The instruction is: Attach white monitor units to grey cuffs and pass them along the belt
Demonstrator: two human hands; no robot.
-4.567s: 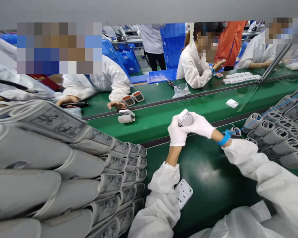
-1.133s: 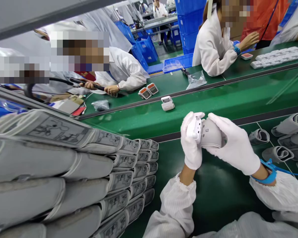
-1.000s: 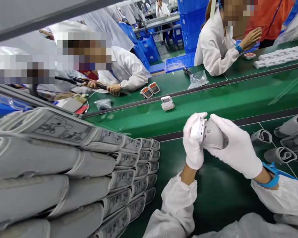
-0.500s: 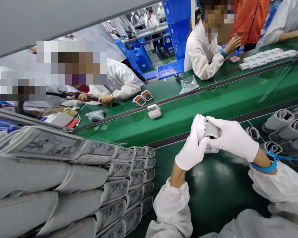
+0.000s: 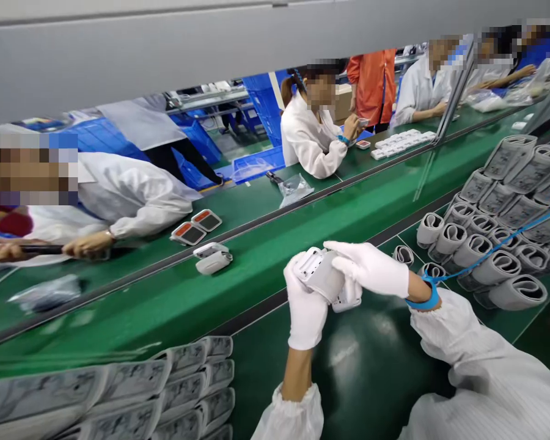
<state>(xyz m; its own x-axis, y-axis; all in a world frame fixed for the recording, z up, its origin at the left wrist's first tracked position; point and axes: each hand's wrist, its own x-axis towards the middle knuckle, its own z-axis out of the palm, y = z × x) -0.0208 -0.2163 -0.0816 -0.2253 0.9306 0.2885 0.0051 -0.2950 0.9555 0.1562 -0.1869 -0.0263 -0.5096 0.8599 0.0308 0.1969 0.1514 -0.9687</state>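
A white wrist blood pressure monitor (image 5: 310,264) with a grey cuff (image 5: 329,280) wrapped round it is raised over the green bench, between my gloved hands. My left hand (image 5: 305,308) is closed round its left side and underside. From the right, my right hand (image 5: 373,269) grips the cuff, its fingers bent against the grey fabric and partly hiding it. A lower white part (image 5: 348,299) of the monitor sticks out below the right fingers. Two rolled grey cuffs, one of them this curled cuff (image 5: 403,255), lie just beyond my right wrist.
Stacked printed cuffs (image 5: 187,379) fill the lower left; many rolled cuffs (image 5: 499,244) stand at the right. On the green conveyor (image 5: 266,244) sits another white monitor (image 5: 213,258). Co-workers sit across it, one near rows of white units (image 5: 401,143). A blue wrist strap's cord (image 5: 495,249) runs right.
My view has swung to the right, showing more rolled cuffs. The monitor has turned in my hands, and its cuff now lies across the side facing me. Both hands still hold it.
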